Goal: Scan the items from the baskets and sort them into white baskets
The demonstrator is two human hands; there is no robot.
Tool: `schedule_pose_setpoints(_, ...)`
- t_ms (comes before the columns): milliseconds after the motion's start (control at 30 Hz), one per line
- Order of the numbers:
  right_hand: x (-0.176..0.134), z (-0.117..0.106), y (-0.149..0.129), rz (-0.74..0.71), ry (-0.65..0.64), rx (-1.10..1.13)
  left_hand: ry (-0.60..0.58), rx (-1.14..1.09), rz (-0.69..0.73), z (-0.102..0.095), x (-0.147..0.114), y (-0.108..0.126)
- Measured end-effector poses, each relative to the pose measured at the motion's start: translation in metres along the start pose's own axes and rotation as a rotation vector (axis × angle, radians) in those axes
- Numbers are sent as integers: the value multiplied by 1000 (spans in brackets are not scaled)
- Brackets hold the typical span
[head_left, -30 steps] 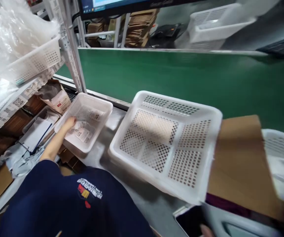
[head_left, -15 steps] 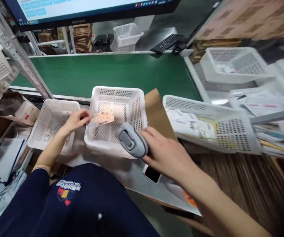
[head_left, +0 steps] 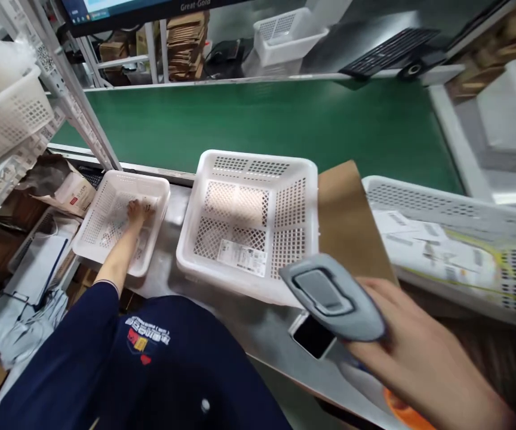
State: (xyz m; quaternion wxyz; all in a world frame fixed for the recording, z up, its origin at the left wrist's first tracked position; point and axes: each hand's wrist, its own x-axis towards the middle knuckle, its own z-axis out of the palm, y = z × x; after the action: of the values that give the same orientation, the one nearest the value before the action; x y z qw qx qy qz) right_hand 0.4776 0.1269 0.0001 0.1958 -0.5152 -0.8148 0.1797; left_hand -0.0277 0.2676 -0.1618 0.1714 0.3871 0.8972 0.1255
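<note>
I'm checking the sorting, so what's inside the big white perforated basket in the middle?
The big white perforated plastic basket holds one white printed label, lying flat on the floor near the front wall. Nothing else shows inside; its underside is hidden.

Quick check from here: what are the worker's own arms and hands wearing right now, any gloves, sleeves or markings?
No gloves: the left hand and right hand are bare, and so are both forearms. A dark navy short sleeve covers the left upper arm. The matching navy top bears a small chest logo in white, red and yellow.
</note>
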Motion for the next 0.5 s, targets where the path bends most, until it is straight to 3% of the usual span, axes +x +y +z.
schedule_pose_setpoints(133,25,5,-22,-94,-15,11,11,-58,-25,2,0,6)
schedule_pose_setpoints(300,47,13,-27,-142,-73,-39,4,-209,153,-36,-11,27)
schedule_pose_setpoints(400,62,16,-32,-231,-15,-110,5,-293,337,-55,-43,46)
schedule_pose_setpoints(500,74,17,-40,-234,1,-198,1,-335,580,-59,-89,67)
